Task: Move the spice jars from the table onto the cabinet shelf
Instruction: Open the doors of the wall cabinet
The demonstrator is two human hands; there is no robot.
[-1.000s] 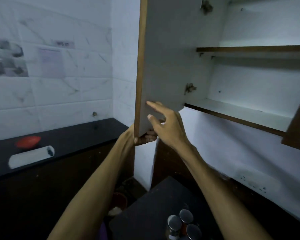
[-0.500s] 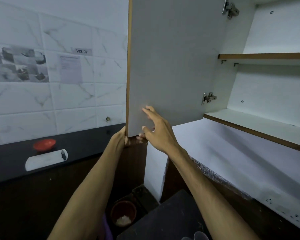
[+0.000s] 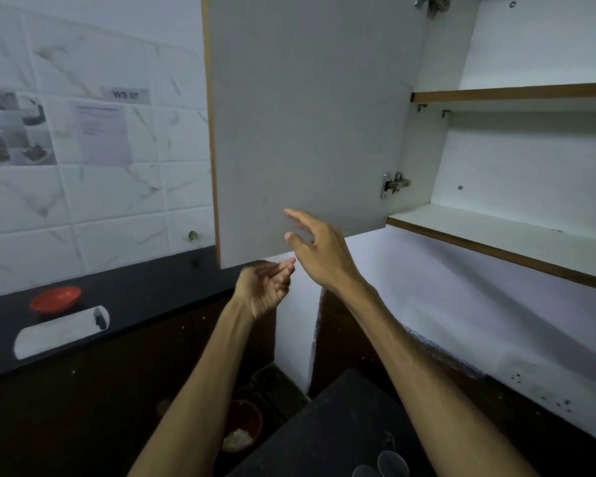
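Silvery round lids of two spice jars (image 3: 384, 467) peek in at the bottom edge, standing close together on the dark table (image 3: 338, 425); only their tops show, so what the jars hold cannot be told. Both hands are raised well above them, near the lower corner of the cabinet door (image 3: 307, 125). That door is pale grey-white with a thin wood-coloured edge, swung wide on metal hinges (image 3: 394, 184). The left hand (image 3: 265, 290) hangs just under the door's bottom edge, palm up, fingers loosely curled and holding nothing. The right hand (image 3: 320, 251) is in front of the door's lower part with fingers spread and relaxed, also holding nothing; whether the fingertips touch the door cannot be told.

Inside the cabinet the walls are white. The lower shelf (image 3: 503, 242) has a brown front edge and a bare white top; an upper shelf (image 3: 516, 94) runs above it.

White marbled tiles (image 3: 117, 208) cover the wall to the left, with a paper sheet (image 3: 102, 134), a small label and some photo prints stuck on. Below runs a black counter (image 3: 145, 287). A red bowl (image 3: 56, 299) sits on it, and just in front lies a white roll (image 3: 61, 331) on its side. Down on the floor between the arms stands a brown pot (image 3: 243, 425) with something pale and crumbly in it.
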